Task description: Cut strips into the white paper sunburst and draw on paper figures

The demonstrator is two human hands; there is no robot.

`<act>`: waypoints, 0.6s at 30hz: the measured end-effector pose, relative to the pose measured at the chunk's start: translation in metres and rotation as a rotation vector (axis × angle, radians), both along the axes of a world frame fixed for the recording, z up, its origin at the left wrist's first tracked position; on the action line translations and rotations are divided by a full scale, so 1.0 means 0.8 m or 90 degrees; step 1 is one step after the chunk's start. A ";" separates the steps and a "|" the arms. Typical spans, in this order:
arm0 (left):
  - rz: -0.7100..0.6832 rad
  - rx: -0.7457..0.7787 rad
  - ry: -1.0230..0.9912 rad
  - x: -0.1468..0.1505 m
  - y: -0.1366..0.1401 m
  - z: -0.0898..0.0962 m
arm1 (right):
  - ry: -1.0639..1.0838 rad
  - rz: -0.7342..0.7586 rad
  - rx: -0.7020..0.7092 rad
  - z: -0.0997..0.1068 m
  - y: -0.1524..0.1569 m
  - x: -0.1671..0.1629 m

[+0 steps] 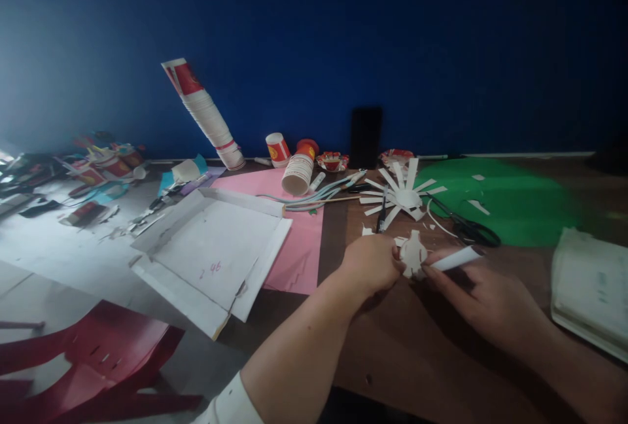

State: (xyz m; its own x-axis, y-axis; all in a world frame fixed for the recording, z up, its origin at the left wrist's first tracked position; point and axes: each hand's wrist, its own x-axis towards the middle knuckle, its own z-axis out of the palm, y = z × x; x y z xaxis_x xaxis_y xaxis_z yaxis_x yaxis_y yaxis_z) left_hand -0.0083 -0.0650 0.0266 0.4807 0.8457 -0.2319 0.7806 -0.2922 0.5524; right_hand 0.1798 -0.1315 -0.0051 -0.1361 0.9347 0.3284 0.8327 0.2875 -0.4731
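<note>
The left hand (370, 265) grips the left edge of a small white paper cutout with short tabs (413, 255), which lies at 3 o'clock from that hand, above the brown wooden tabletop (402, 352). The right hand (493, 296) grasps a white rolled paper tube (455, 258) between thumb and fingers; the cutout is at 10 o'clock from this hand, just beside its fingertips. Whether the tube touches the cutout, I cannot tell.

Taking the cutout as the clock's centre, a white paper piece with spoke-like strips (407, 198) lies near it at 12 o'clock. A slim black tool (381, 213) is between 10 and 11. Between 2 and 3 o'clock are black-handled scissors (475, 231), partly over a green sheet (530, 205).

Farther out, a white, thick-paged book or pad (591, 286) sits at 3 o'clock. At 9, a shallow white cardboard tray (206, 234) overlaps a pink paper sheet (299, 250). A tall, leaning stack of paper cups (209, 120) is at 10, and a black rectangular phone-like object (366, 136) stands at 11.
</note>
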 end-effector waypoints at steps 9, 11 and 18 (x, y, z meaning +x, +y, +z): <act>-0.007 -0.016 -0.007 0.000 0.000 0.001 | 0.016 0.005 0.001 0.004 0.000 -0.003; -0.015 -0.013 -0.010 -0.001 0.001 0.001 | 0.019 0.000 -0.004 0.005 0.000 -0.003; -0.006 -0.008 0.001 -0.001 0.001 0.000 | 0.014 -0.011 -0.016 0.005 -0.001 -0.003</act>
State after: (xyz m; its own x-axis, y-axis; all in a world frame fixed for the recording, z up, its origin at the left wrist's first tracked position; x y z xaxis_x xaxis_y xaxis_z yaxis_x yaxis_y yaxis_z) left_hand -0.0087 -0.0645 0.0263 0.4878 0.8382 -0.2439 0.7790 -0.2920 0.5548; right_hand 0.1778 -0.1323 -0.0012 -0.1123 0.9447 0.3082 0.8268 0.2609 -0.4984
